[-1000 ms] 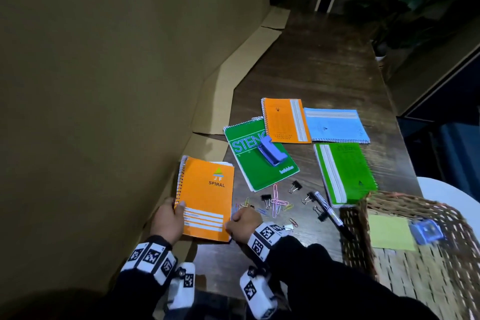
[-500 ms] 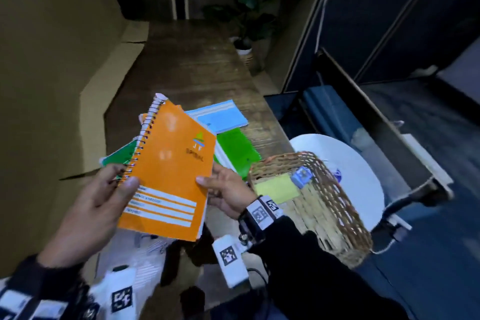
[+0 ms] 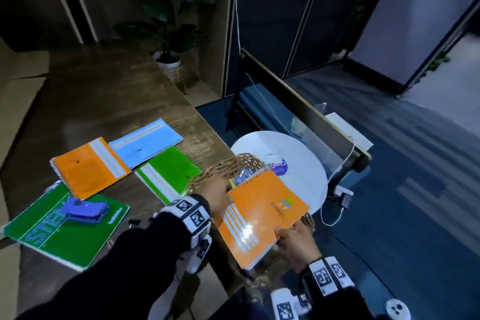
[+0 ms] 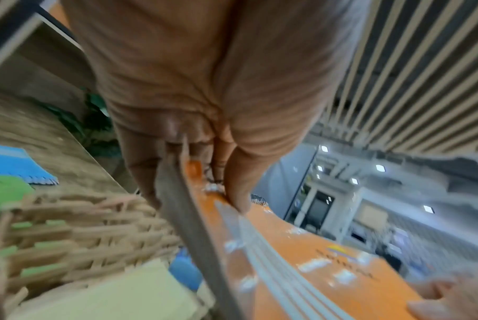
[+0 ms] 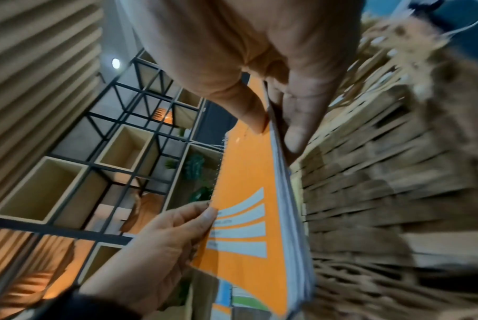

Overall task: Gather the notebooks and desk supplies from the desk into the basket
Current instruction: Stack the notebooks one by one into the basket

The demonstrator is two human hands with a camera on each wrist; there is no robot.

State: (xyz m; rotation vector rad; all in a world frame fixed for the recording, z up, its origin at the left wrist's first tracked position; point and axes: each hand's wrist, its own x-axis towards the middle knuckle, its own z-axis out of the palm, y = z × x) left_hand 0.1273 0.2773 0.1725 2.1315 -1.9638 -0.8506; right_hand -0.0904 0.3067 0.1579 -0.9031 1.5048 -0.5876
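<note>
Both of my hands hold an orange spiral notebook [image 3: 262, 215], tilted, above the wicker basket [image 3: 233, 163]. My left hand [image 3: 220, 196] pinches its spiral-side corner, thumb on the cover [image 4: 300, 259]. My right hand [image 3: 291, 238] pinches the opposite edge between thumb and fingers [image 5: 273, 127]. Under the notebook, a yellow pad [image 4: 122, 292] and a small blue item [image 4: 183, 270] lie in the basket [image 4: 81, 233]. On the desk lie an orange notebook [image 3: 88, 166], a blue one [image 3: 145, 141], a green one [image 3: 168, 174] and a green steno pad [image 3: 65, 226] bearing a blue stapler-like tool [image 3: 83, 209].
The basket sits at the desk's right edge, partly over a round white side table [image 3: 293, 163]. A binder clip [image 3: 133, 222] lies near my left forearm. A potted plant [image 3: 168, 62] stands past the desk's far corner. A white cable [image 3: 337, 189] hangs on the right.
The orange notebook was lifted off the desk and carried right, and is now over the basket. My head has turned right with it.
</note>
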